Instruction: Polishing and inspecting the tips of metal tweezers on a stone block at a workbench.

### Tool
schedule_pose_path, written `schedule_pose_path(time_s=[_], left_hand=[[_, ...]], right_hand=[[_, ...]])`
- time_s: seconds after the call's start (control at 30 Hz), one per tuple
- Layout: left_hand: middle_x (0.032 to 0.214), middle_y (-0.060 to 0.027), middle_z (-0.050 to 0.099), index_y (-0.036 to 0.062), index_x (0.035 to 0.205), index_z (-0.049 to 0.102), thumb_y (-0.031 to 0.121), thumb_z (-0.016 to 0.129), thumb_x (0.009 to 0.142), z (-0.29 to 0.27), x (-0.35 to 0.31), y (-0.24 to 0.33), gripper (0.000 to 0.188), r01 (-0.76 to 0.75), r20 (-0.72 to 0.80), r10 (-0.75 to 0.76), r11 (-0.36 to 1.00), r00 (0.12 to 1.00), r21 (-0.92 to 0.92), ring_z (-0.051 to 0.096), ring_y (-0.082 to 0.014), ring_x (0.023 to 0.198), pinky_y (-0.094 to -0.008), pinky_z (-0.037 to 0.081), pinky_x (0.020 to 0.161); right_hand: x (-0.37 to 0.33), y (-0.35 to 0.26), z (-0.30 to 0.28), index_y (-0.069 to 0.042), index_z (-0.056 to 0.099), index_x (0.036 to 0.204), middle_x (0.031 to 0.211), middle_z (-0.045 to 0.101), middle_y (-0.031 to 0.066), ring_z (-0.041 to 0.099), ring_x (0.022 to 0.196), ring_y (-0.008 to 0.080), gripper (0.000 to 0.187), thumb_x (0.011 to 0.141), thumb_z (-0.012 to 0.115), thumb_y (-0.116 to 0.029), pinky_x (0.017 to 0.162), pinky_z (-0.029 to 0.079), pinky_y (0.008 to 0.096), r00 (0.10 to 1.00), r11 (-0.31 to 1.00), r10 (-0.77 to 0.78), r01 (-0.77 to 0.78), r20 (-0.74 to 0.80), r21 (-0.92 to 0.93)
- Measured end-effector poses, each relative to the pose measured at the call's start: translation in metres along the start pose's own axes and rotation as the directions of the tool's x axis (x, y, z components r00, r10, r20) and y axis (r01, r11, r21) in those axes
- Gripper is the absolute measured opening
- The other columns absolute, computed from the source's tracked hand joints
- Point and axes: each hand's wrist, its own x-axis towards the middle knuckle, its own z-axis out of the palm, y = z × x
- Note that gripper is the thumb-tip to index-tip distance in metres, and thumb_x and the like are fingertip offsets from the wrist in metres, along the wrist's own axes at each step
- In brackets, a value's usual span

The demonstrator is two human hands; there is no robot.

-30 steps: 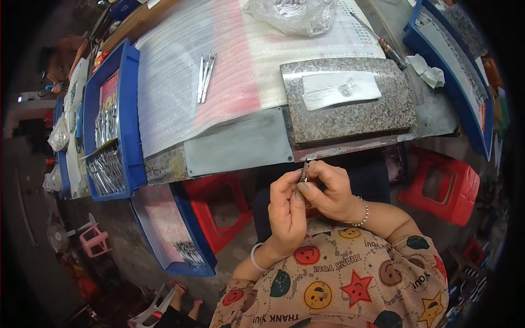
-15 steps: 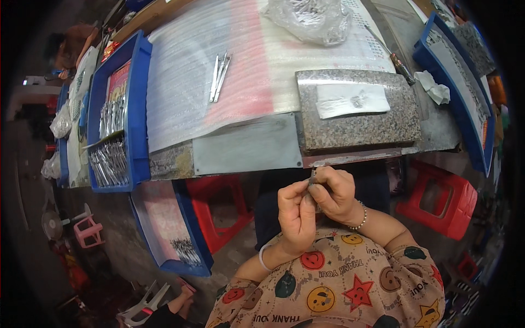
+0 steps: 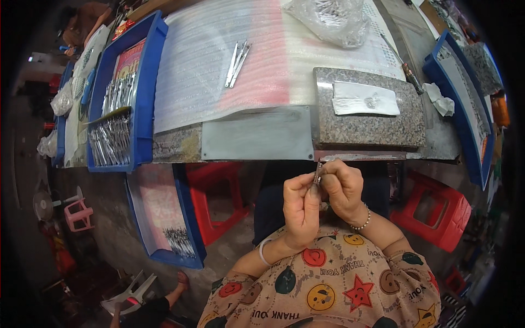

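My left hand (image 3: pixel 301 208) and my right hand (image 3: pixel 344 187) meet in front of my body, just off the near edge of the workbench. Both are closed, thumbs and fingers pinching a small slim metal piece (image 3: pixel 318 173) between them. The piece stands almost upright, its lower part covered by my fingertips, so its exact kind does not show. Ahead of my hands a stone slab (image 3: pixel 372 131) carries a folded white cloth (image 3: pixel 363 98) with a grey smudge. Left of the slab lies a grey metal plate (image 3: pixel 257 136). Farther off, several slim silver metal strips (image 3: pixel 237 64) rest on foam sheeting (image 3: pixel 208 82).
A blue tray (image 3: pixel 143 109) of silver metal pieces stands at the left, another blue tray (image 3: pixel 191 235) below it. At the right are a blue bin (image 3: pixel 473 131), crumpled tissue (image 3: pixel 438 100) and a screwdriver-like tool (image 3: pixel 411 77). Red stools (image 3: pixel 432 210) flank me. A person (image 3: pixel 85 24) sits far left.
The metal piece now stands more upright and shows more of its length between my fingers. Both hands have shifted slightly; the whole view has moved a little.
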Motion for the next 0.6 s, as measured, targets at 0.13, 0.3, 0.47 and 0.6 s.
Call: schedule_pose_path(time_s=[0.13,0.3,0.47,0.6], left_hand=[[0.109,-0.0090,0.054,-0.0019,0.122,0.039,0.003,0.040,0.099,-0.001,-0.003,-0.002,0.023,-0.012,-0.024,0.014,0.997,1.000,0.078,0.054,-0.0097,0.098,-0.0229,0.044,0.086],[0.107,-0.0083,0.055,-0.0020,0.121,0.040,0.003,0.040,0.099,-0.002,-0.004,-0.003,0.022,-0.004,-0.013,0.005,0.993,1.000,0.117,0.055,-0.0095,0.096,-0.0222,0.045,0.084],[0.106,-0.0071,0.055,-0.0001,0.119,0.040,0.005,0.040,0.099,-0.003,-0.003,-0.004,0.021,0.010,-0.026,-0.007,0.996,1.000,0.084,0.053,-0.0082,0.094,-0.0216,0.043,0.083],[0.105,-0.0066,0.056,-0.0003,0.120,0.039,0.005,0.042,0.099,-0.005,-0.002,-0.002,0.022,0.109,0.003,-0.109,0.994,0.994,-0.025,0.053,-0.0077,0.092,-0.0204,0.043,0.082]], right_hand=[[0.001,0.008,0.003,0.000,0.057,0.078,0.063,0.055,0.0101,0.054,0.046,0.0216,0.010,0.083,0.064,-0.005,0.043,0.040,0.0293,0.956,0.928,-0.295,0.289,0.012,-0.235],[-0.004,0.013,0.007,-0.001,0.055,0.077,0.062,0.052,0.0098,0.053,0.045,0.0236,0.010,0.082,0.063,-0.003,0.042,0.040,0.0312,0.947,0.898,-0.320,0.310,0.023,-0.312],[-0.006,0.009,0.009,0.000,0.054,0.077,0.062,0.053,0.0107,0.053,0.047,0.0222,0.013,0.088,0.057,-0.005,0.044,0.041,0.0300,0.995,0.959,-0.094,0.099,0.031,-0.267],[-0.003,-0.002,-0.003,0.000,0.053,0.079,0.062,0.054,0.0051,0.051,0.053,0.0075,0.024,0.097,0.049,-0.015,0.047,0.040,0.0250,0.938,0.942,0.312,-0.327,0.153,0.079]])
